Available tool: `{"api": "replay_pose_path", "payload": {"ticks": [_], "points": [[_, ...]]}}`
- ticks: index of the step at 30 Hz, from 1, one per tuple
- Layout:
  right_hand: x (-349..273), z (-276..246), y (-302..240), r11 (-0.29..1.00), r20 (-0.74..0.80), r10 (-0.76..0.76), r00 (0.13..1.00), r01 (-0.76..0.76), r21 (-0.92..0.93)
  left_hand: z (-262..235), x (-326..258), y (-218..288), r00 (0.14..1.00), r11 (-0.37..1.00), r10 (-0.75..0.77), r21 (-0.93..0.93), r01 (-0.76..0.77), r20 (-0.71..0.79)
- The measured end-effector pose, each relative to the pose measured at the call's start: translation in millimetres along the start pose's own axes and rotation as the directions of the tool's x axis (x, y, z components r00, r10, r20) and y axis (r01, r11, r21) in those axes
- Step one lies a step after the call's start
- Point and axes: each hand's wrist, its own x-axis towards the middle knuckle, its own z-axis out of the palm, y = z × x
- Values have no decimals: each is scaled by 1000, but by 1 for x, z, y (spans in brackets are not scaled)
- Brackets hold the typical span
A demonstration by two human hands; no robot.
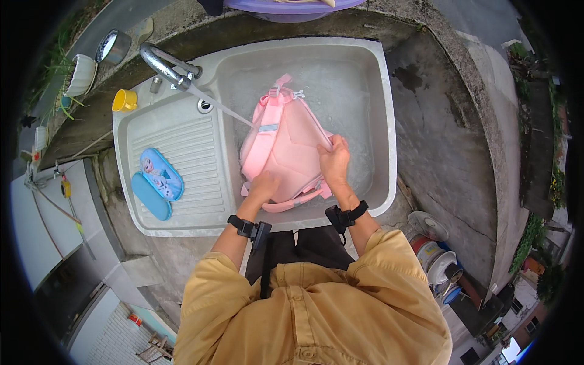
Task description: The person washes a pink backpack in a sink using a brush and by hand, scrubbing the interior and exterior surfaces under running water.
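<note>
A pink backpack [295, 146] lies in the basin of a pale stone sink [378, 201], its shoulder straps facing up. Water from the chrome tap [179, 79] runs in a stream onto its left side. My right hand [334, 161] is closed round the backpack's right edge, thumb on top. At the lower left of the bag, my left hand [263, 187] has its fingers curled into the fabric by the strap; the fingertips are partly hidden. Shallow water seems to cover the basin floor around the bag.
On the ribbed drainboard [204, 176] left of the basin rests an opened blue pencil case [161, 173]. A yellow mug [125, 100] stands at the sink's far left corner. Beyond the sink is a purple tub [292, 11]; stacked buckets [439, 264] stand at the right.
</note>
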Motion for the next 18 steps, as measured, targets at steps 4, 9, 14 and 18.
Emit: {"api": "replay_pose_path", "payload": {"ticks": [4, 9, 14, 18], "points": [[-24, 0, -24, 919, -51, -391, 919, 385, -89, -80, -45, 121, 976, 623, -152, -782, -29, -157], [-54, 3, -37, 803, 100, -591, 800, 595, -16, -121, -36, 168, 988, 677, -157, -728, 106, -2], [-50, -20, -47, 900, 404, -434, 805, 369, 233, -90, -10, 119, 946, 881, -131, -473, -27, -297], [2, -31, -14, 949, 69, -294, 953, 300, -102, -78, -31, 99, 916, 833, 29, -497, -243, -399]]}}
